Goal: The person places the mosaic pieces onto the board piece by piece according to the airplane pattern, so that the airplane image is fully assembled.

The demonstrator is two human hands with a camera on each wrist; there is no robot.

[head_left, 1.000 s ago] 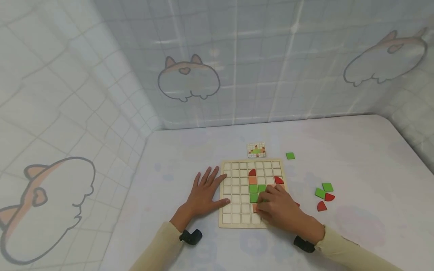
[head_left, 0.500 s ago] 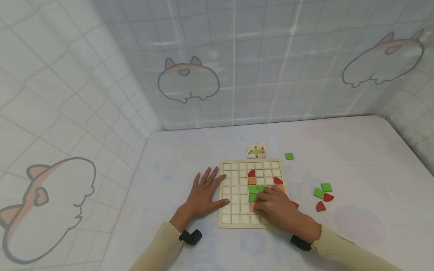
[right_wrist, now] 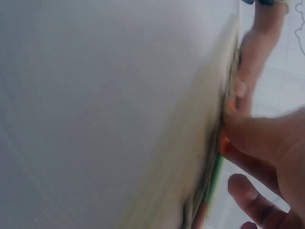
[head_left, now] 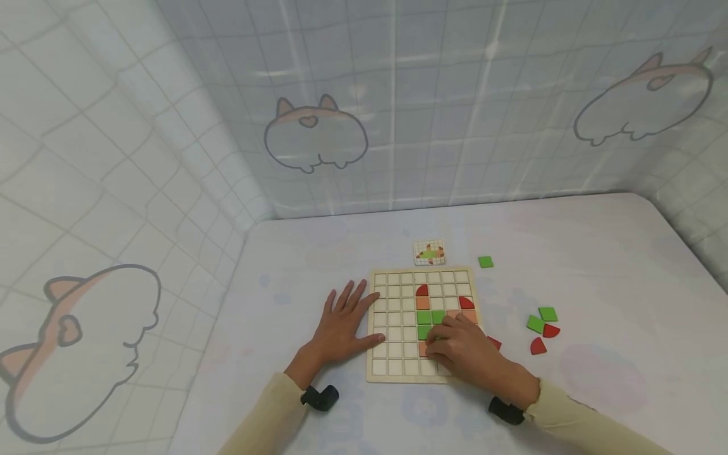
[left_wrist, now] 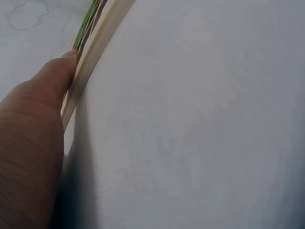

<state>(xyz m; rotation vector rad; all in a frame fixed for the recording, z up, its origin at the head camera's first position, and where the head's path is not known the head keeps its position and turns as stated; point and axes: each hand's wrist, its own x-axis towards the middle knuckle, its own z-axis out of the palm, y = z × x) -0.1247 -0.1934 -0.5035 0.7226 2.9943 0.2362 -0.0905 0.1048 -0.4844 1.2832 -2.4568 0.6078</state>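
Note:
A wooden grid board (head_left: 395, 377) lies flat in the head view, with green square tiles (head_left: 423, 317), orange ones and red quarter-circle pieces in its cells. My left hand (head_left: 339, 327) rests spread at the board's left edge; its thumb (left_wrist: 55, 76) lies on the rim in the left wrist view. My right hand (head_left: 463, 344) is bent over the lower right part of the board. Its thumb and fingertips are at an orange square tile (head_left: 423, 349) below the green ones, pinching it at its cell. The hand hides several cells behind it.
A small pattern card (head_left: 429, 253) lies beyond the board. One green tile (head_left: 486, 261) is right of the card. Farther right lie green tiles (head_left: 536, 324) and red quarter-circles (head_left: 538, 345). Another red piece (head_left: 495, 342) shows beside my right hand. Tiled-print curtains enclose the table.
The orange tile has shifted slightly left and squared up in its cell, with my right hand moving along a little. My left hand stays in place.

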